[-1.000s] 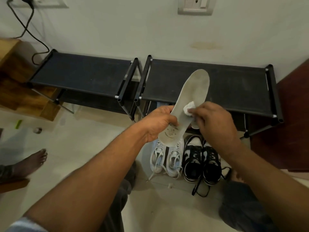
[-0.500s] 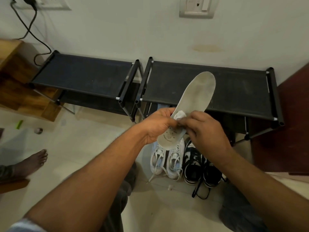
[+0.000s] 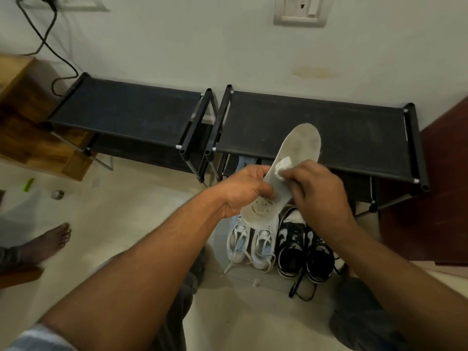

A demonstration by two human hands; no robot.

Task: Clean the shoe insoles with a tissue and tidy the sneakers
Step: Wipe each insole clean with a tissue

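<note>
left hand grips the thin, floppy insole near the heel; right hand pinches the soft tissue.

A black fabric-topped shoe rack and a matching second rack to its right stand side by side against the wall; on the floor before the second rack, a pair of white lace-up sneakers sits just left of a pair of black-and-white sneakers; above them the left hand grips a long grey foam insole; the right hand pinches a crumpled white tissue against its middle.
</note>
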